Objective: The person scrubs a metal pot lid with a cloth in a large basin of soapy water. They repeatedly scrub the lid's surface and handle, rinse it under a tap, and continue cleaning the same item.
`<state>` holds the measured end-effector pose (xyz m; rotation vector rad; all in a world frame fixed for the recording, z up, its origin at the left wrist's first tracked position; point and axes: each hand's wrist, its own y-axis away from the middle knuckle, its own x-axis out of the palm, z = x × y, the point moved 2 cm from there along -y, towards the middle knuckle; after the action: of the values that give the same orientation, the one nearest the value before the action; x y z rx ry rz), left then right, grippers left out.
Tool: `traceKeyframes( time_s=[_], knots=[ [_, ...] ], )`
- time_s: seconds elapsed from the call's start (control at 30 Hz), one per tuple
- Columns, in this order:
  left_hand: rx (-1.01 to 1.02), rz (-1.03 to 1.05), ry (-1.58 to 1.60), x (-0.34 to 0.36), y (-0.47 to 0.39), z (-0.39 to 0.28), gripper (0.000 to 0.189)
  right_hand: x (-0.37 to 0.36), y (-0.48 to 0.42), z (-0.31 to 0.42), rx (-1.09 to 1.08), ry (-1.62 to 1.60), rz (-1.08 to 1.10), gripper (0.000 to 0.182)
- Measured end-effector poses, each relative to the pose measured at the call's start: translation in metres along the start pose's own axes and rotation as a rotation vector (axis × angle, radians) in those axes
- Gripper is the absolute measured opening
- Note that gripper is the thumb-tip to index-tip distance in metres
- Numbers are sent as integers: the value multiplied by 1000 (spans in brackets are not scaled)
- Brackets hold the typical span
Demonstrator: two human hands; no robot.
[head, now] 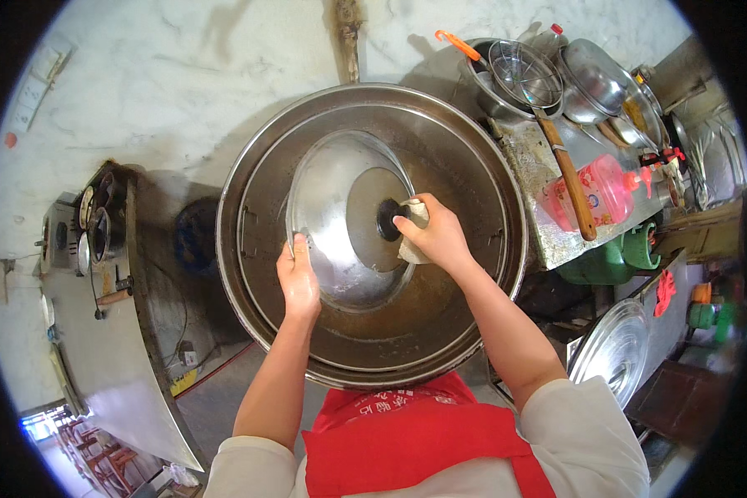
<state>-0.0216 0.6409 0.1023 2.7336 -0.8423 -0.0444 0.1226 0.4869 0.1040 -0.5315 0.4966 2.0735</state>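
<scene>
A round metal lid (pixel 330 187) with a black knob (pixel 386 220) is held tilted over a large, deep steel pot (pixel 373 373). My left hand (pixel 300 283) grips the lid's near left rim, thumb on top. A crumpled pale cloth (pixel 416 250) is in my right hand (pixel 439 235), pressed against the lid beside the knob. The thumb of that hand reaches the knob's edge. Brownish wet-looking patches show on the inside of the pot below the lid. Part of the pot's inside is hidden by the lid and my arms.
On the right, a metal-topped table (pixel 520 162) carries steel basins (pixel 591 81), a wire skimmer with a wooden handle (pixel 566 174) and a pink pump bottle (pixel 591 193). Beneath stands a green gas cylinder (pixel 597 264). A large round lid (pixel 616 348) lies lower right; a steel counter (pixel 106 348) runs along the left.
</scene>
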Motion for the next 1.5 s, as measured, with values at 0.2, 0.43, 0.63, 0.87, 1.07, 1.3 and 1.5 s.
traceKeyframes(
  time_s=[0.2,0.43,0.63,0.87,1.07,1.3,1.5],
  knots=[
    [-69,47,-69,-9,-11,25,28,19,-16,-22,64,34,175,43],
    [-12,153,-557,-30,-20,38,35,51,-37,-49,77,234,252,44],
    [2,138,-423,-44,-16,27,36,73,-47,-80,90,294,344,39],
    [-60,176,-265,-44,-5,6,30,82,-56,-104,208,551,462,44],
    [-50,161,-231,-55,-2,3,29,95,-59,-108,336,736,436,44],
    [-28,179,-215,-57,2,1,27,106,-69,-106,327,800,384,43],
    [-19,163,-217,-63,3,2,26,118,-75,-111,283,863,376,38]
  ],
)
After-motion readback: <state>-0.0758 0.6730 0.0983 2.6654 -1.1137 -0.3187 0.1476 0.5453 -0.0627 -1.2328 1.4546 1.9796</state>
